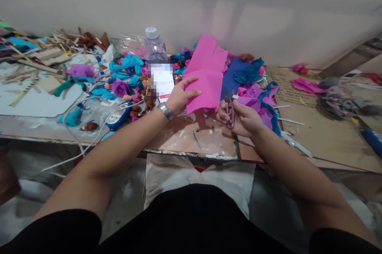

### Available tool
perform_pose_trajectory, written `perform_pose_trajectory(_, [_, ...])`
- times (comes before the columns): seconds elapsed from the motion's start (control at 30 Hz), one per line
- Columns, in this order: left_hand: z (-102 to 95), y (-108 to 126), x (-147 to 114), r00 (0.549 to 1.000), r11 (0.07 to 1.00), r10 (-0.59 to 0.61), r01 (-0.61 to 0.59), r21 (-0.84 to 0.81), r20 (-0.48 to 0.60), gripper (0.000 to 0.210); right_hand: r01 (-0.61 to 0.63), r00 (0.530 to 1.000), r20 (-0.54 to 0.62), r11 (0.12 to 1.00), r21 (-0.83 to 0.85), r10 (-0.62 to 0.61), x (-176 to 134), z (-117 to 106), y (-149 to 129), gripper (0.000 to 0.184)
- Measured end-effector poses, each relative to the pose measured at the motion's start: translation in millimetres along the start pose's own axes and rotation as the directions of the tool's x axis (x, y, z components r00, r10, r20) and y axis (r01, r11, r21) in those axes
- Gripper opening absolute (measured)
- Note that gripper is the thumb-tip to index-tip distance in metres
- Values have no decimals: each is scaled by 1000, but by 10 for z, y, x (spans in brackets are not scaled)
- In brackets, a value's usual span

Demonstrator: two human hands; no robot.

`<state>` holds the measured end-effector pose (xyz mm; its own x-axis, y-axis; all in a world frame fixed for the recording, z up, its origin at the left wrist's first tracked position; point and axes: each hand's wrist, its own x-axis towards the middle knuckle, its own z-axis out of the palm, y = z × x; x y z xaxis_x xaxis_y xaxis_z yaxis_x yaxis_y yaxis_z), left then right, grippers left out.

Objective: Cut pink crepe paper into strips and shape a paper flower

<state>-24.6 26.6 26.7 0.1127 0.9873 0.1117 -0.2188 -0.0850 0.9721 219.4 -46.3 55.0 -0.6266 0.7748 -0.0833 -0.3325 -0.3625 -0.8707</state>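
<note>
at a cluttered workbench (167, 140), our left hand (180, 96) lies on a pink sheet (207, 73) among coloured scraps (249, 73), thumb and forefinger apart; we cannot tell whether hidden fingers pinch it. our right hand (244, 118) grips small snips (229, 112) just beside the sheet, blades parted. we judge the sheet creased but uncut; how much is left we cannot tell.

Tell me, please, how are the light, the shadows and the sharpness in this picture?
Head view: the phone screen shines bright, partly hidden by pixelated blocks; head view: the wall carries soft shadows and a faint pink tint above the pink sheet; head view: print on the cardboard is too soft to read.
</note>
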Motion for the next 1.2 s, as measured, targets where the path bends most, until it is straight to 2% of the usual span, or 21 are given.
perform_pose_trajectory(0.13, [-11,21,-3,1000,1000,-15,15,-11,11,72,-104,990,102,994,19,102,-39,32,2,38])
perform_pose_trajectory(0.37, [-26,78,-1,999,999,-35,34,-12,-22,59,-209,970,130,978,9,206,-115,67,-28,33])
perform_pose_trajectory(0.47, [-43,83,-1,998,999,-53,54,6,-40,56,-257,947,195,966,-12,254,-151,68,14,40])
perform_pose_trajectory(0.57, [-54,79,-8,998,998,-60,61,29,-35,55,-301,921,232,949,-88,314,-177,68,65,40])
perform_pose_trajectory(0.7, [-46,77,-15,997,998,-65,66,14,-41,55,-368,875,226,892,-263,428,-181,61,94,40])
perform_pose_trajectory(0.77, [-38,80,-17,996,998,-68,68,1,-55,53,-378,856,226,861,-341,465,-166,47,92,49])
perform_pose_trajectory(0.87, [-32,83,-17,997,998,-64,64,-8,-52,52,-364,849,247,855,-369,468,-133,18,81,58])
perform_pose_trajectory(1.07, [-38,80,-9,999,1000,-18,19,16,-44,49,-389,811,245,803,-452,531,-98,-24,74,52])
perform_pose_trajectory(1.2, [-31,85,-12,999,1000,-19,19,20,-38,48,-366,849,201,818,-444,489,-97,-53,124,43])
